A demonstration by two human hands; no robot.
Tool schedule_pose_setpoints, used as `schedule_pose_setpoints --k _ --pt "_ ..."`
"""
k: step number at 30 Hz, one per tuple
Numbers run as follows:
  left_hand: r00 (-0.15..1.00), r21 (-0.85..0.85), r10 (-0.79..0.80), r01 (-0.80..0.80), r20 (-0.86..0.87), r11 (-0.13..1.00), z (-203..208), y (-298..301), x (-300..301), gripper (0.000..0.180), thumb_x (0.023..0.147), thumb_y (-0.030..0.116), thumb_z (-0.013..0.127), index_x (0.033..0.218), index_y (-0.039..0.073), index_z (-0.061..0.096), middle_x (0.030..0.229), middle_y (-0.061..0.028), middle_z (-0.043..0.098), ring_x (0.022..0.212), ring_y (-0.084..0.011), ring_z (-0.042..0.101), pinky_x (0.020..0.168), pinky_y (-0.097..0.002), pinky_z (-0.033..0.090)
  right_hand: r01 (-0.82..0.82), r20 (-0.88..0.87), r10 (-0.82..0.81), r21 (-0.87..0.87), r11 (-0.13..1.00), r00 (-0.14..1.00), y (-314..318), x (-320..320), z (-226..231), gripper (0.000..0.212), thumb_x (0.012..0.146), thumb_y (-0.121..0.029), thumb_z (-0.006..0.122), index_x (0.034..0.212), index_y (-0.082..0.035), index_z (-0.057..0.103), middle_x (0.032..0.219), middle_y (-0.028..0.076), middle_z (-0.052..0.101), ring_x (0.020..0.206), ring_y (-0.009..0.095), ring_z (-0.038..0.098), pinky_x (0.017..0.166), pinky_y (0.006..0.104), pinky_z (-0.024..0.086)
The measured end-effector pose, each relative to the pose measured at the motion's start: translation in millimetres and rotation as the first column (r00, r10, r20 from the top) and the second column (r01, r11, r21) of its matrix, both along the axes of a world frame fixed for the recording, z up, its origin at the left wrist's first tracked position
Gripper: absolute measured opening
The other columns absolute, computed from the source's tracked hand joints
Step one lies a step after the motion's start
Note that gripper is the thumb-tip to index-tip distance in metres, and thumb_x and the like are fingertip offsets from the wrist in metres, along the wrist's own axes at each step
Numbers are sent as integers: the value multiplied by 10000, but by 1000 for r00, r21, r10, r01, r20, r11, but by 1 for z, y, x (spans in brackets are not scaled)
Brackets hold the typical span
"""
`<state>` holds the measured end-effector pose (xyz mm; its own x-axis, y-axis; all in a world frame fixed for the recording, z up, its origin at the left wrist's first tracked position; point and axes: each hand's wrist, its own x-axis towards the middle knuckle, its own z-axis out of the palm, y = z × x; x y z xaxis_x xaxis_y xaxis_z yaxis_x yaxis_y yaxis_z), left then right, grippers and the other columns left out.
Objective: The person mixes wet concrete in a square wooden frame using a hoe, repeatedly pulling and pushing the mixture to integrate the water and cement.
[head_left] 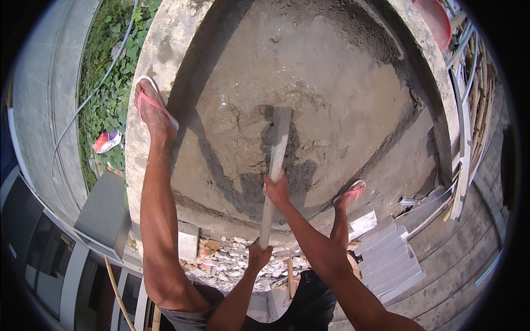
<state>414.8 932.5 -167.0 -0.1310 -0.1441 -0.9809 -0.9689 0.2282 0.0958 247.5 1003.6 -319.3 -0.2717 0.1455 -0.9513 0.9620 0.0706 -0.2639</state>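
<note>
My right hand (276,188) is wrapped round the middle of a pale wooden handle. Lower down, near its end, my left hand (259,256) grips the same handle. It belongs to what looks like a hoe (279,146); its blade is hard to make out at the far end, against dark shadow. Beneath it spreads wet grey mortar (326,110), shiny in places, with lumps and ridges around the tool's head. The mortar lies inside a basin with a thick, pale concrete rim (165,41).
My left sandalled foot (154,110) rests on the left rim; the right foot (346,196) is at the basin's near right. Broken rubble (237,265) and stacked grey tiles (395,259) lie closer in. Poles and pipes (469,110) crowd the right, beside a red tub (435,22).
</note>
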Motion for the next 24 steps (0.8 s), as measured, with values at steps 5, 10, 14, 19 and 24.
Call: schedule_pose_setpoints --k 5,10,14,19,24 --pt "984 -7 -173 173 41 985 48 7 72 351 760 158 685 1051 -17 594 924 -269 686 920 -462 664 779 -503 545 166 36 -164 -50 985 986 37 88 61 441 849 -85 658 1224 -6 440 856 77 579 668 163 585 610 325 507" --pt "965 33 -226 224 133 974 32 -1 58 390 770 161 700 1106 -7 596 967 -264 683 941 -435 669 814 -482 540 214 25 -212 -132 968 977 46 63 77 373 843 -75 654 1157 -27 460 892 69 585 739 152 597 683 328 506" --pt "984 49 -170 173 -57 984 -34 -12 -16 353 772 108 687 1097 -11 612 939 -256 686 924 -406 688 800 -439 533 236 -170 -269 -195 952 948 39 -43 77 298 840 -17 636 1088 -18 471 883 65 592 704 164 608 629 323 509" --pt "859 77 -108 169 -500 983 -110 -12 -210 418 782 102 662 1178 -16 598 947 -284 684 941 -394 697 800 -444 529 164 -563 -246 -192 968 789 38 -246 50 339 840 30 582 1140 -31 436 848 64 543 620 147 533 550 308 472" --pt "778 97 -47 138 -626 986 -128 -19 -411 404 780 100 623 1162 -33 619 976 -283 685 958 -412 688 833 -442 522 193 -827 -219 -137 972 517 27 -445 16 322 842 -6 601 1093 15 401 720 89 514 489 158 513 433 324 457"
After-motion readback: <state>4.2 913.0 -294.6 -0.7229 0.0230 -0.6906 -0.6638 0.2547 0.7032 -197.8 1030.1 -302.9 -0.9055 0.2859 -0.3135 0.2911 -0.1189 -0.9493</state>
